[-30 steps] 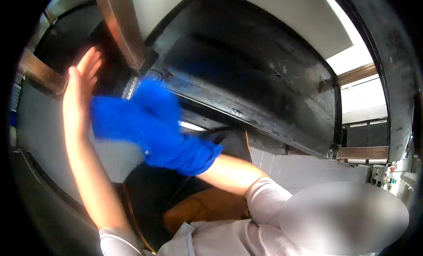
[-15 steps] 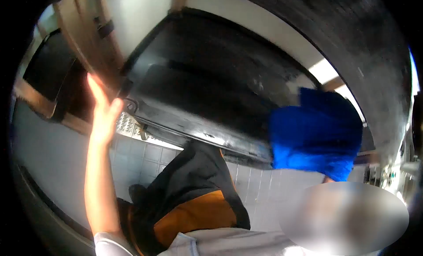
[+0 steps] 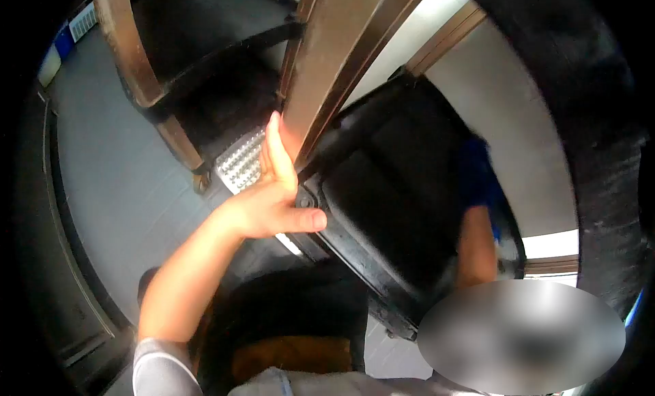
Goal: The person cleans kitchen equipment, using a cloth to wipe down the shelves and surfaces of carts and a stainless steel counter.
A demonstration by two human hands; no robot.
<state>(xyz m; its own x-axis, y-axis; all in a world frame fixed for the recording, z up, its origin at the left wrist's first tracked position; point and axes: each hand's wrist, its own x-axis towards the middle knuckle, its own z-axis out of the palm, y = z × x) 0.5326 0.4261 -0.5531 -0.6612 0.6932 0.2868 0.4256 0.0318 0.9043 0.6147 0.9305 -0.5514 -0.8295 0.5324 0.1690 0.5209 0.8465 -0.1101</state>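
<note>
Cloth (image 3: 473,167), one, blue, over one black panel (image 3: 389,191).
Right hand (image 3: 477,210) is covered, its grip impossible to tell; left hand (image 3: 273,206), thumb and fingers spread wide, is placed beside one brown post (image 3: 341,58).

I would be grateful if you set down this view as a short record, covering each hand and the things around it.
Left hand: bare, thumb spread from the fingers, beside the brown post; firm contact cannot be told
Right hand: largely hidden by blue fabric, over the black panel; its grip cannot be seen
Beside the left hand: a pale studded plate
Floor: grey
Clothing: grey sleeve on the left arm
</note>
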